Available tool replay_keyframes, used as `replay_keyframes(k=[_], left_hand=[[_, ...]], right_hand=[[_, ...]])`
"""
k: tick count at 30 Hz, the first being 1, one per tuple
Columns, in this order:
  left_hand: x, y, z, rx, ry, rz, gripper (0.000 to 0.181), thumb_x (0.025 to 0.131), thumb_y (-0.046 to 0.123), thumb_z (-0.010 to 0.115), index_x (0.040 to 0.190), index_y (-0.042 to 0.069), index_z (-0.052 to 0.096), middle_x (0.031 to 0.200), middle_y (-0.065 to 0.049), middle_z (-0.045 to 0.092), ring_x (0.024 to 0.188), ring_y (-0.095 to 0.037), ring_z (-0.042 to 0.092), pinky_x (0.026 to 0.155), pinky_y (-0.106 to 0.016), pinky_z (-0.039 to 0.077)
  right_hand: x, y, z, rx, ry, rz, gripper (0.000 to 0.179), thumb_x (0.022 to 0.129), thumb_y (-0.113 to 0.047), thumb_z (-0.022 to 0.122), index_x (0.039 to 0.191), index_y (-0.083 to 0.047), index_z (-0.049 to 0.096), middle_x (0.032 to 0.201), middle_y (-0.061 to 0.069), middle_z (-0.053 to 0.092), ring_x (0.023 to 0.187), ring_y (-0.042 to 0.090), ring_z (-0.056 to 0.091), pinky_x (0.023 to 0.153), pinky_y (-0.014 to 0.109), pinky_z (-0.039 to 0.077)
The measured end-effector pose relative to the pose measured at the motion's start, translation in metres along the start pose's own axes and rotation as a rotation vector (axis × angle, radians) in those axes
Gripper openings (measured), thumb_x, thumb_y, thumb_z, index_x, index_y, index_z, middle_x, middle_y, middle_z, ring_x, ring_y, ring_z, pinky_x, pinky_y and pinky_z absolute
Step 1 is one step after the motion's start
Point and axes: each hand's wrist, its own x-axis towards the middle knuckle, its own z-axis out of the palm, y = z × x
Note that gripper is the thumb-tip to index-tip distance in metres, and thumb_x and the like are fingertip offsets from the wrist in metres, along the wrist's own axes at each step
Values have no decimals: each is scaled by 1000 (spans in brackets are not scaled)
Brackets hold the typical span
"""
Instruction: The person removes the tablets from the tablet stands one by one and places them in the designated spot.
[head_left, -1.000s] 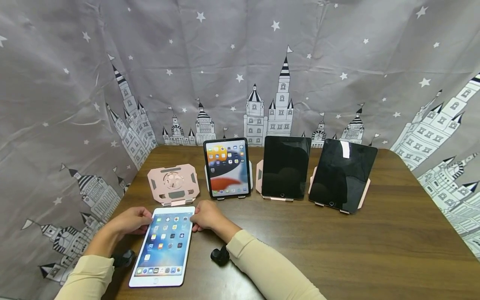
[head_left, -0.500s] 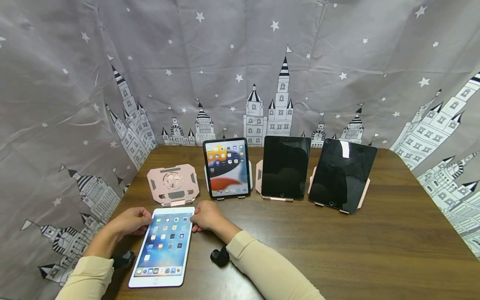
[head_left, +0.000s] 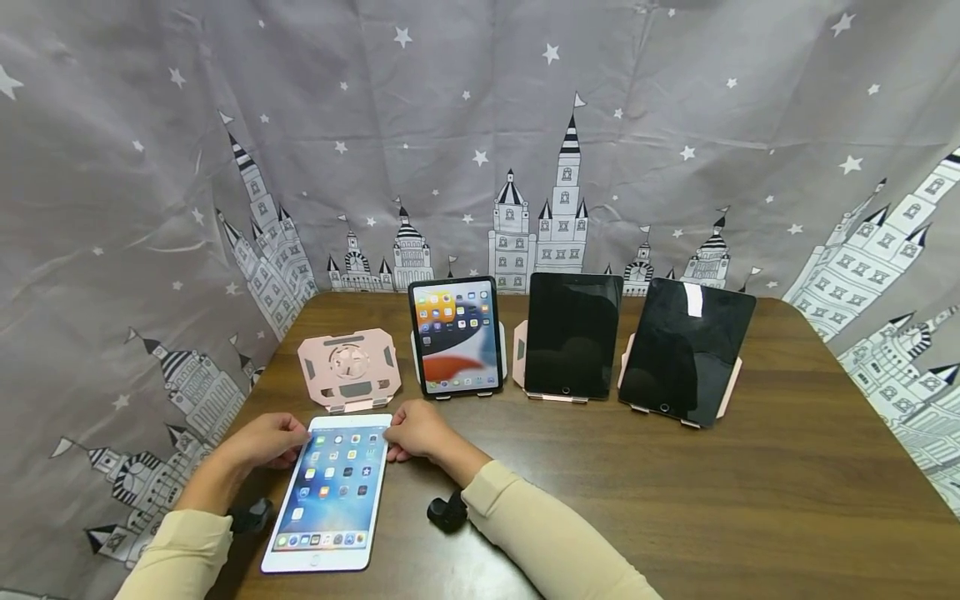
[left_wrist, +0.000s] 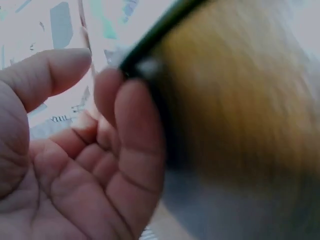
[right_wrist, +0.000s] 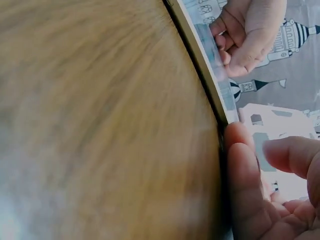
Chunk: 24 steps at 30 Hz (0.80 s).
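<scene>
A white tablet (head_left: 330,492) with its home screen lit lies face up on the table's left side. At its upper left corner is my left hand (head_left: 266,440), holding the edge between thumb and fingers. My right hand (head_left: 416,432) holds the upper right edge likewise. The left wrist view shows curled fingertips (left_wrist: 132,95) against the tablet's dark edge (left_wrist: 155,32). From the right wrist, the fingers (right_wrist: 242,165) meet the tablet's side edge (right_wrist: 200,65), the thumb apart above them. Just beyond the tablet stands a pink stand (head_left: 350,367) with nothing on it.
To the right of that stand, a lit black-framed tablet (head_left: 457,333) leans on a light stand. Two dark-screened tablets, the middle one (head_left: 572,333) and the right one (head_left: 686,350), lean on pink stands. A grey castle-print curtain (head_left: 450,125) hangs behind the wooden table (head_left: 750,500).
The hands and the white tablet keep their places relative to each other. The whole head view has shifted very slightly.
</scene>
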Motion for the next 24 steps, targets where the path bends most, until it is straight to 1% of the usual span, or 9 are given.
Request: replay_keyframes(k=[2,5,7,10,14,18,19,22,24], left_hand=[[-2,5,2,39,35,11,22,96,19,61,99,-3,59,90,-12,58,79,-25,56,67,-34,54],[-6,18,5,106,115,56,27,96,23,62,99,-3,58,89,-13,58,80,-26,56,67,-36,53],[-8,30,7,131,166,79,29,96,26,62,101,-2,58,90,-14,58,83,-28,55,69,-37,51],[-9,53,10,153,210,135,30,96,28,61,103,-1,58,92,-15,57,86,-30,54,70,-39,49],[-5,82,20,166,251,239,28,95,25,63,104,-1,59,93,-14,60,86,-29,55,70,-39,49],[2,104,31,137,305,336,24,95,22,63,105,0,60,95,-13,61,87,-28,56,73,-39,48],[5,109,34,117,311,351,24,95,22,62,106,1,61,95,-13,61,88,-28,56,73,-39,49],[11,124,41,66,354,411,21,95,20,62,106,2,62,92,-11,61,86,-25,55,73,-36,47],[14,133,44,21,382,441,20,95,19,62,105,2,62,91,-10,61,84,-25,55,72,-35,46]], right_hand=[[-1,0,-4,-5,-21,-36,13,88,4,65,81,-2,56,62,11,64,47,13,61,43,23,51],[-3,-2,-14,-44,-35,-102,10,89,0,66,86,-4,58,64,10,65,49,14,61,44,23,49],[-4,-6,-24,-76,-25,-145,8,90,-3,67,88,-4,59,65,9,64,50,15,59,44,24,49],[-7,-11,-42,-139,14,-200,7,90,-7,69,91,-6,61,69,4,63,55,14,58,48,24,49],[-11,-16,-67,-164,65,-256,7,91,-9,67,94,-5,63,75,1,64,65,17,63,54,25,49],[-15,-16,-93,-158,116,-290,7,93,-8,65,97,-2,63,78,3,65,74,28,66,58,24,51],[-16,-17,-99,-158,135,-297,7,93,-8,65,97,-2,63,78,3,65,74,28,66,59,24,51],[-19,-20,-118,-165,175,-316,7,94,-8,65,98,-3,64,79,5,65,77,36,66,59,25,52],[-19,-23,-129,-171,207,-330,6,94,-8,65,97,-3,64,78,4,65,74,32,65,59,25,52]])
